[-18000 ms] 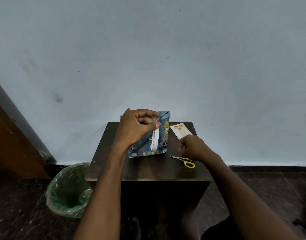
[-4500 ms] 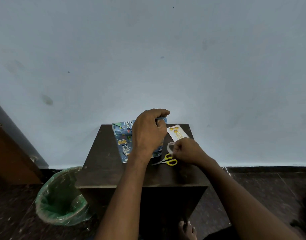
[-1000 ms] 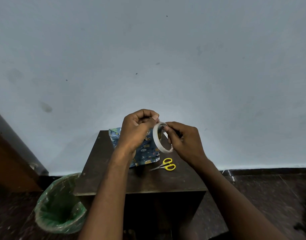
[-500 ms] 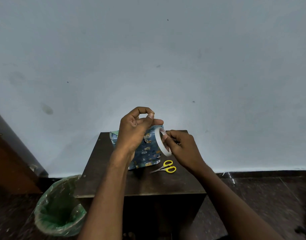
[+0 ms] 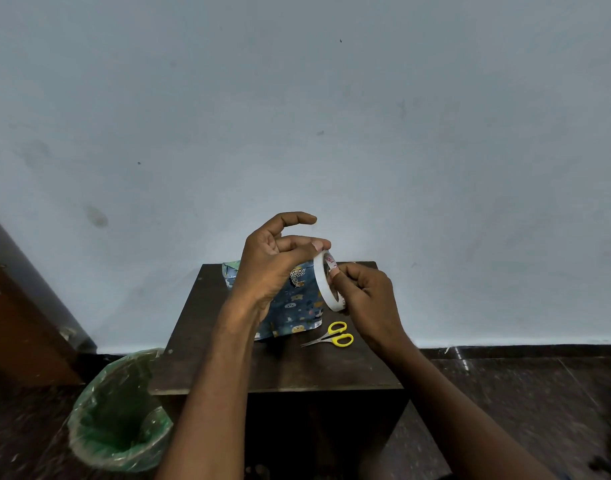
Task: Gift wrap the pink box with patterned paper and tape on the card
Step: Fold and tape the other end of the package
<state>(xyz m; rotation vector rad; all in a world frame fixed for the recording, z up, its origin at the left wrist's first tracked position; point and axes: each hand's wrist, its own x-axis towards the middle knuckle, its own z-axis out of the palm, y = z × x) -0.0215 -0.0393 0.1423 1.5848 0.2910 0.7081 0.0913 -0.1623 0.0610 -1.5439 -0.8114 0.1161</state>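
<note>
Holding a white tape roll [image 5: 326, 284] upright above the table [image 5: 227, 358], the person's right hand [image 5: 364, 301] curls its fingers round the roll's right side, the grip grasping it with a fingertip hooked over the rim. The left hand [image 5: 274, 263] meets the roll at its top edge, thumb and a finger pinched together right at the tape's outer surface, while the index finger arches free above; whether a loose tape end lies between that pinch is too small to tell. Red print shows on the roll's inner core.

Behind and below the hands stands the box wrapped in blue patterned paper [image 5: 297, 306], resting on the dark wooden table toward its back edge near the wall [image 5: 297, 116]. The left wrist covers much of its left part; cartoon figures in yellow and white show on the visible face, and a greenish corner pokes out at the far left. No pink surface of the box shows through the wrapping.

Just right of the wrapped box's lower corner, yellow-handled scissors [image 5: 331, 337] lie flat on the table, blades pointing left, apart from both hands. The card cannot be seen from this view.

On the dark floor [image 5: 522, 393] left of the table sits a bin lined with a green plastic bag [image 5: 118, 410]. A brown wooden panel [image 5: 16, 323] leans in at the far left.
</note>
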